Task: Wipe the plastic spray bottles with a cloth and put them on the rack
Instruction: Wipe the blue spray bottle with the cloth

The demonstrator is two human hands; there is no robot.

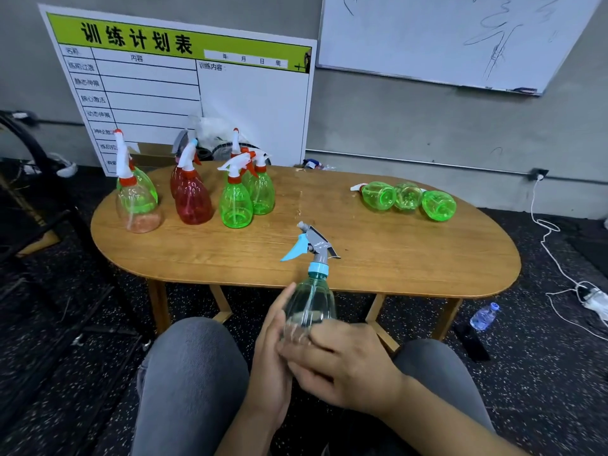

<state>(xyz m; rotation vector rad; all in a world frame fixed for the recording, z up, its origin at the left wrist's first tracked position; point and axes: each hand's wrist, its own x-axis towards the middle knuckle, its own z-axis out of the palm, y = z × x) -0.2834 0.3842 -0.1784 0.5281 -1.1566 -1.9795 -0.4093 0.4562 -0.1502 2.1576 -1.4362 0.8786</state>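
Note:
A clear teal spray bottle [311, 294] with a grey and blue trigger head stands upright above my knees, just in front of the table edge. My left hand [271, 350] lies along its left side with the fingers fairly straight. My right hand [339, 363] grips the bottle's base from the right. No cloth shows. Several bottles stand at the table's left: a clear one [138, 202] with a green one behind it, a red one [192, 199], and green ones [235, 202]. Three green bottles [408, 199] lie on their sides at the right.
The oval wooden table [378, 255] stands on dark speckled flooring. A planning board [184, 90] leans on the wall behind it, with a whiteboard [444, 37] to its right. A water bottle [483, 316] and white cables [559, 264] lie at the right. Dark metal framing [39, 205] stands left.

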